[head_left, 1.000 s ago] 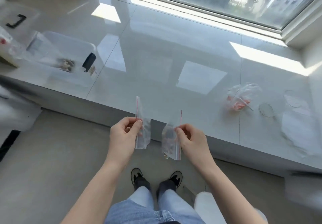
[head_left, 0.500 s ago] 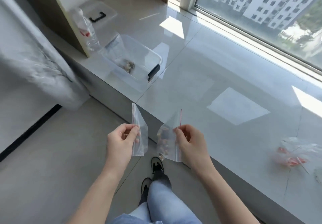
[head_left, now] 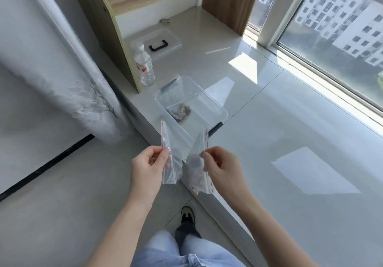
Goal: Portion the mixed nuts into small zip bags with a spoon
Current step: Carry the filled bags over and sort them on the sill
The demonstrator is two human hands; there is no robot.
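My left hand pinches a small clear zip bag by its red-lined edge; I cannot tell what is in it. My right hand pinches a second zip bag that holds a few mixed nuts at its bottom. Both bags hang in front of the sill's edge, side by side. Beyond them a clear plastic tub with black clips stands on the sill, with a small pile of nuts inside. No spoon is visible.
A water bottle stands by a wooden shelf unit. The tub's lid with a black handle lies under the shelf. A curtain hangs at left. The glossy sill runs right along the window.
My view has swung left, so the tub now sits just beyond the bags and the shelf has come into sight. Both hands keep the same hold on their bags.
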